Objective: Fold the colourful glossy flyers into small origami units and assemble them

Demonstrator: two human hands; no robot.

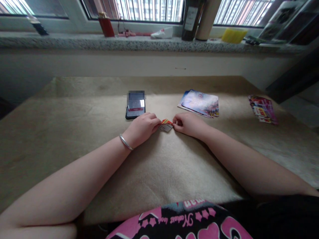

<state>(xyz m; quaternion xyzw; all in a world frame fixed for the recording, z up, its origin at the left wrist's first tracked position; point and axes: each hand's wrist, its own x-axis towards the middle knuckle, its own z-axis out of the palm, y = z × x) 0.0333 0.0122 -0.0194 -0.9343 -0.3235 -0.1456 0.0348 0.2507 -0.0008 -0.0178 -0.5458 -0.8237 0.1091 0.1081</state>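
A small folded piece of printed paper (166, 126), red and yellow on top and pale grey below, lies between my two hands at the middle of the table. My left hand (144, 127), with a silver bangle at the wrist, is closed and pinches the paper's left end. At its right corner, the thumb and fingers of my right hand (188, 124) are pinched together. The fingers cover both ends of the paper. Just beyond my left hand lies a dark phone (136, 106), its screen partly blurred.
A stack of shiny bluish-purple cards (200, 103) lies beyond my right hand. Farther right is a fanned pile of red and pink cards (263, 109). Behind the tan-covered table (87, 89), a granite windowsill (139, 43) holds a red box (106, 26), a dark bottle (191, 21) and a yellow sponge-like block (233, 35).
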